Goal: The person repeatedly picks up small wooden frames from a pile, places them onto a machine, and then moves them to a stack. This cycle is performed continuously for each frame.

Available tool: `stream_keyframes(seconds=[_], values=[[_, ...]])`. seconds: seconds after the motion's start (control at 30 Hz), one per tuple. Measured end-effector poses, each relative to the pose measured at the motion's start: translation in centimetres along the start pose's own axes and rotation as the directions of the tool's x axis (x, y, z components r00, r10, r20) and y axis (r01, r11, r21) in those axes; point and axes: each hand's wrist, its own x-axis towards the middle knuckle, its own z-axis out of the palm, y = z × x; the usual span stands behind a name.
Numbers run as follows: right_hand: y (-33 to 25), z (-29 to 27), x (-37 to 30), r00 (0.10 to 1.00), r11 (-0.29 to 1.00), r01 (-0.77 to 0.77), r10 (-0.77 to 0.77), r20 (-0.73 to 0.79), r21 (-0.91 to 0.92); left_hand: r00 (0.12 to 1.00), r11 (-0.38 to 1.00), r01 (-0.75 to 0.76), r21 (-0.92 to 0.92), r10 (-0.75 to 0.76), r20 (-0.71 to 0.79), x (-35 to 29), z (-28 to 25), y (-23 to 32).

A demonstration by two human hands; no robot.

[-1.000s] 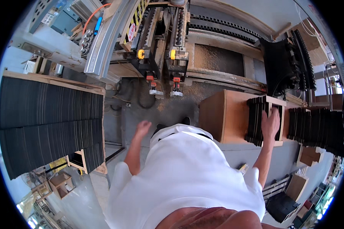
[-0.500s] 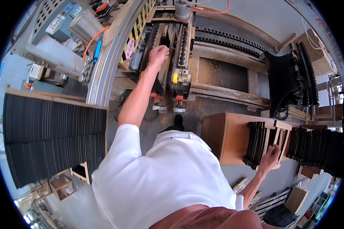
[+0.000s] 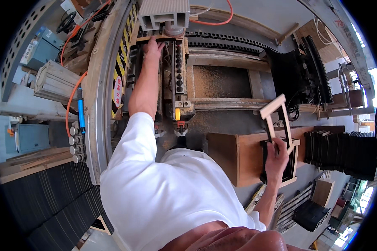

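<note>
My right hand (image 3: 276,157) grips a slim light-wood rectangular frame (image 3: 285,121), raised and tilted above a stack of black-sided frames (image 3: 264,161). That stack rests on a brown wooden cabinet (image 3: 224,157) to my right. My left arm stretches far forward over a woodworking machine (image 3: 179,94). Its hand (image 3: 152,48) is closed at a wooden crossbar (image 3: 168,38) at the machine's far end, below a grey metal profile (image 3: 163,16). What those fingers hold, if anything, is hidden.
Tall rows of black-edged panels (image 3: 50,205) stand at left. A metal rail with striped tape (image 3: 122,62) runs beside my left arm. More black-edged pieces (image 3: 339,154) are stacked at right. Sawdust covers part of the machine bed (image 3: 213,83). An orange hose (image 3: 71,100) hangs at left.
My right hand has lifted a wooden frame up and forward from the stack. My left hand has reached farther forward to the crossbar. The view has shifted with my body.
</note>
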Motion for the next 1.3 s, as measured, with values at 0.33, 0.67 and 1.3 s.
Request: stream_keyframes(seconds=[0.33, 0.67, 1.3], values=[[-9.1, 18.0, 12.0, 0.705, 0.759, 0.643, -0.638, 0.309, 0.101, 0.991, 0.998, 0.059, 0.004, -0.059, 0.120, -17.9, -9.6, -1.2], [-14.3, 33.5, 14.2, 0.325, 0.457, 0.830, -0.862, 0.388, 0.320, 0.925, 0.975, 0.096, -0.200, -0.014, 0.380, -22.3, -12.5, -2.2], [-17.0, 43.1, 19.1, 0.272, 0.382, 0.899, -0.871, 0.410, 0.215, 0.993, 0.991, -0.119, -0.052, 0.120, 0.007, -42.1, -20.6, -3.3]])
